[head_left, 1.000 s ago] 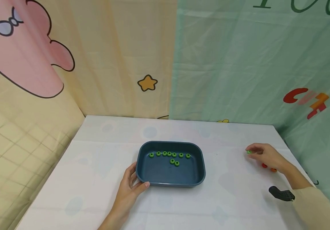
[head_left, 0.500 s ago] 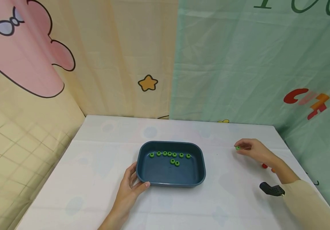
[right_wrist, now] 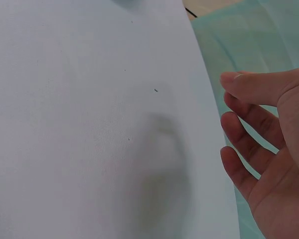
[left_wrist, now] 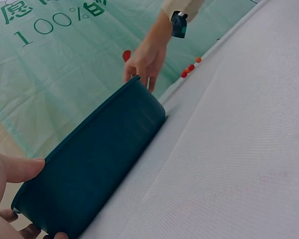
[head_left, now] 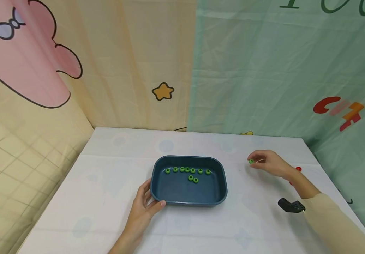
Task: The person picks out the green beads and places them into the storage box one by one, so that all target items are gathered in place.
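A dark blue rectangular tray [head_left: 182, 193] stands on the table, with several green beads [head_left: 192, 171] in a row along its far side and two nearer the middle. My left hand [head_left: 142, 211] grips the tray's near left corner, thumb on the rim and fingers along the outer wall. To the right of the tray, my right hand [head_left: 269, 164] pinches a green bead [head_left: 251, 161] between thumb and fingers, above the table. That bead is hidden behind the fingertips in the right wrist view, where the other fingers [right_wrist: 241, 134] are loosely bent.
Red beads [head_left: 298, 169] lie on the white-covered table [head_left: 106, 197] beyond and beside the right forearm. In the left wrist view an orange bead [left_wrist: 198, 59] lies with them. A black wrist device [head_left: 290, 205] sits at the right sleeve. Printed curtains [head_left: 252, 70] hang behind the table.
My right hand has moved left toward the tray, carrying the pinched green bead away from the red and orange beads. The left hand and the tray have stayed in place.
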Demonstrator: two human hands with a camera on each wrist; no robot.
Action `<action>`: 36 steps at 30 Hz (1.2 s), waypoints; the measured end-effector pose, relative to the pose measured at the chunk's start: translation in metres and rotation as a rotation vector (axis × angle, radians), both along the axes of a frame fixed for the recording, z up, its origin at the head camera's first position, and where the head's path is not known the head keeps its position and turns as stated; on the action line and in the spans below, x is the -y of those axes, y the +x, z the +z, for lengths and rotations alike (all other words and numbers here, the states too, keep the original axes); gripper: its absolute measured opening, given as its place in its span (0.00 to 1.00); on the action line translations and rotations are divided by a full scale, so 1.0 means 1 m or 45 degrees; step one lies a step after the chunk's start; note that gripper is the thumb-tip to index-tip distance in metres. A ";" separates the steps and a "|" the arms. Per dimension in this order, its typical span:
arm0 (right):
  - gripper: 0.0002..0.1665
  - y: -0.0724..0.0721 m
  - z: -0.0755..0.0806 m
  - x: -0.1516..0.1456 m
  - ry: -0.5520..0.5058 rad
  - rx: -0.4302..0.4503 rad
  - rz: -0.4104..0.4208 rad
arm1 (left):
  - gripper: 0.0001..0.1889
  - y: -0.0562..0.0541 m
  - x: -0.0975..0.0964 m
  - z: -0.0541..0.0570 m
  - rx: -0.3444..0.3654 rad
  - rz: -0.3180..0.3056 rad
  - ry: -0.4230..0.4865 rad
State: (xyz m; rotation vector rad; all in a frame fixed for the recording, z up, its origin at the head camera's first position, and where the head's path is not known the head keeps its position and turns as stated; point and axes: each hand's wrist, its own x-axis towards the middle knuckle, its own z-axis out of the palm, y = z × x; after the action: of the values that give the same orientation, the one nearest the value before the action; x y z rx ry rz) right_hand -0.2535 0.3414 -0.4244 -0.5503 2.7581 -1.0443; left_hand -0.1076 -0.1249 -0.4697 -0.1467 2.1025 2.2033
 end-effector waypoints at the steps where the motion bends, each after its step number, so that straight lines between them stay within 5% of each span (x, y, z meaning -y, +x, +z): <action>1: 0.13 -0.001 0.001 0.002 0.003 -0.003 0.004 | 0.48 0.000 0.000 0.000 -0.001 -0.001 -0.002; 36: 0.10 -0.022 0.033 0.106 -0.037 -0.078 0.439 | 0.48 0.000 0.001 -0.001 -0.021 -0.014 0.013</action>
State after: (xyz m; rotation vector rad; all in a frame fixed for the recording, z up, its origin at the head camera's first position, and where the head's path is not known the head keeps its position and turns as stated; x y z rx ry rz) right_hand -0.2751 0.2357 -0.3910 -1.0329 2.5697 -0.9987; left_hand -0.1080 -0.1259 -0.4705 -0.1163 2.0953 2.2160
